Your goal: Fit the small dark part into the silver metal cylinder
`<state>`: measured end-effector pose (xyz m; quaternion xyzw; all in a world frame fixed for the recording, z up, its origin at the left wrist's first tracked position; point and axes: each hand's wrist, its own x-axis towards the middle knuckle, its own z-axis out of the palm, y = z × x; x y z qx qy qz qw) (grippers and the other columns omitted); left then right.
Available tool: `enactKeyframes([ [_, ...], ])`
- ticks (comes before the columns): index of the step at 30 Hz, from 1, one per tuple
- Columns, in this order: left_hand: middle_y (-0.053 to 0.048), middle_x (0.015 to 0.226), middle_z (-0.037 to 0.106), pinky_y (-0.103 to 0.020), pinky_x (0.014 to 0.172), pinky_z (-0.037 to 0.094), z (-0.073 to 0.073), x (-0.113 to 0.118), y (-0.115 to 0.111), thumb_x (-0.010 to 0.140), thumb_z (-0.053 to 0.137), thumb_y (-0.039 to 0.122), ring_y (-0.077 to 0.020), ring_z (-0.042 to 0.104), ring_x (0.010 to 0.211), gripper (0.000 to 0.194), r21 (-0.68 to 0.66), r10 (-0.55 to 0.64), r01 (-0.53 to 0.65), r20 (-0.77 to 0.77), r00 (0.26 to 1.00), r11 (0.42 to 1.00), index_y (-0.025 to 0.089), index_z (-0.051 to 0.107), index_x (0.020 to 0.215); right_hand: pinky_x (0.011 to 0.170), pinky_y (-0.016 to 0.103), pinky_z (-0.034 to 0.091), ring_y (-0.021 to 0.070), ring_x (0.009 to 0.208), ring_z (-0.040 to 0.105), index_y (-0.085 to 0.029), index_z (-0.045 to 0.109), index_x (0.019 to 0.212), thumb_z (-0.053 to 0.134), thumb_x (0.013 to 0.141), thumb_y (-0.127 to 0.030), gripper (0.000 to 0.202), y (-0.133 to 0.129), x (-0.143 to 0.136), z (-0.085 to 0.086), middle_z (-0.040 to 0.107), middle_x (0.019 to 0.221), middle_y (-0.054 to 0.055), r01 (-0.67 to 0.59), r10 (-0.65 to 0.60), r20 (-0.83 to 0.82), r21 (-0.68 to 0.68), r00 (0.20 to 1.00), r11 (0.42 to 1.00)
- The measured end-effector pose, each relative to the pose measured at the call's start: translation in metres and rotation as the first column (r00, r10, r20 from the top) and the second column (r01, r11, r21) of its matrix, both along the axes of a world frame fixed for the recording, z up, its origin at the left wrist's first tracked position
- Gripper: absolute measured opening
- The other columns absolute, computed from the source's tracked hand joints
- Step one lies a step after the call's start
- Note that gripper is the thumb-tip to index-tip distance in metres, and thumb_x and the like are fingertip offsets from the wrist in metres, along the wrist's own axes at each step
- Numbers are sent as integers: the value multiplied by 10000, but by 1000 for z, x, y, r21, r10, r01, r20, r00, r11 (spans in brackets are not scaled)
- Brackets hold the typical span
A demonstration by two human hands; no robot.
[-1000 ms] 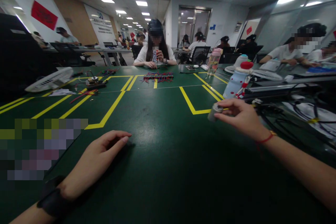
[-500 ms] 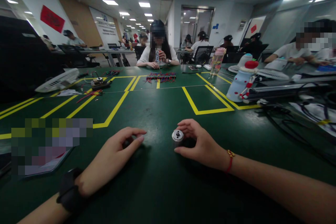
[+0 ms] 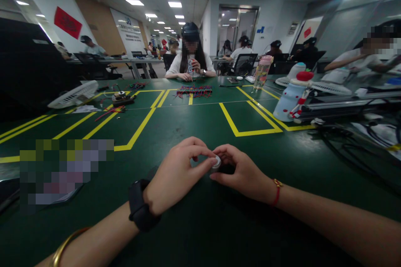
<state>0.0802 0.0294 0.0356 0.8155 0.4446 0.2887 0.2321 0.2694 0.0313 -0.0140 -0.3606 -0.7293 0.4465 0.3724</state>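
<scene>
A small silvery metal cylinder (image 3: pixel 216 162) stands upright on the green table (image 3: pixel 184 233), partly hidden by fingers. My right hand (image 3: pixel 239 169) curls around its right side, thumb in front and fingers behind. From the left, my left hand (image 3: pixel 184 171) reaches over it, with thumb and forefinger bent together at its top. Whether those fingertips pinch a small part there is hidden. A black watch (image 3: pixel 141 205) is on my left wrist.
Yellow tape (image 3: pixel 258 133) marks the table. Farther off lie bundled coloured wires (image 3: pixel 194 90), a white fan (image 3: pixel 73 94) at left, a blue bottle (image 3: pixel 287 101) and black cables (image 3: pixel 351 154) at right. Across the table sits a person (image 3: pixel 190 60).
My left hand has moved right, from apart over the table to the top of the cylinder. My right hand has stayed around the cylinder. The view has shifted slightly.
</scene>
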Motion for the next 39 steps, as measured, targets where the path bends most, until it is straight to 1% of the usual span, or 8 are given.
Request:
enactKeyframes([
  [5, -36, 934, 650, -312, 739, 462, 1, 5, -1, 853, 566, 340, -171, 585, 830, 197, -40, 9, -7, 36, 999, 999, 228, 721, 899, 832, 279, 516, 109, 911, 618, -179, 518, 1106, 689, 726, -246, 422, 0, 1, 0, 632, 1024, 39, -1, 0, 31, 34, 1000, 999],
  [10, -30, 895, 667, -298, 679, 446, 1, -6, 1, 850, 552, 414, -175, 587, 776, 250, -45, 113, -110, 66, 991, 993, 226, 710, 898, 836, 283, 517, 119, 927, 621, -190, 545, 1165, 693, 716, -262, 477, 1, 2, -2, 635, 1075, 48, 24, -29, 66, 71, 997, 997],
  [15, -4, 924, 688, -318, 768, 450, -22, -24, -1, 799, 609, 415, -208, 619, 868, 184, -148, 106, -120, -98, 989, 982, 276, 724, 836, 839, 282, 514, 126, 930, 613, -200, 584, 1155, 683, 714, -251, 455, 0, 2, -2, 623, 1097, 48, 51, -66, 125, 122, 990, 991],
  [20, 17, 939, 692, -328, 780, 425, -38, -17, -4, 809, 603, 414, -218, 616, 910, 156, -97, 95, -113, -174, 980, 989, 315, 717, 846, 829, 283, 518, 126, 921, 609, -202, 578, 1166, 673, 716, -239, 461, -1, 3, -1, 621, 1087, 47, 62, -83, 149, 139, 985, 988],
  [27, 0, 944, 687, -340, 770, 427, -38, -15, -4, 769, 646, 445, -231, 611, 913, 235, -97, 148, -162, -140, 979, 982, 320, 700, 960, 864, 303, 526, 133, 947, 625, -190, 575, 1152, 695, 708, -270, 466, 0, 2, 0, 634, 1096, 57, 58, -63, 86, 55, 994, 997],
  [31, -18, 974, 681, -313, 724, 458, -29, -36, -6, 828, 557, 475, -200, 617, 813, 325, -195, 201, -204, -33, 979, 959, 288, 664, 1071, 871, 318, 534, 151, 964, 645, -170, 542, 1173, 705, 704, -321, 519, 8, 30, 12, 646, 1110, 78, 182, -181, 46, -35, 982, 983],
  [35, -25, 995, 683, -316, 752, 465, -25, -72, -6, 831, 529, 524, -218, 619, 876, 368, -244, 341, -325, 21, 940, 913, 260, 668, 1045, 782, 346, 549, 186, 859, 667, -154, 562, 1142, 694, 695, -368, 513, 22, 100, 19, 673, 1030, 96, 493, -497, 207, 75, 843, 867],
  [39, -30, 865, 671, -289, 667, 471, -36, -101, -3, 793, 567, 562, -200, 610, 775, 437, -336, 502, -438, 132, 855, 834, 223, 662, 1053, 754, 376, 513, 217, 816, 647, -165, 608, 1107, 664, 690, -428, 496, 33, 180, 11, 675, 979, 99, 695, -783, 396, 374, 479, 614],
])
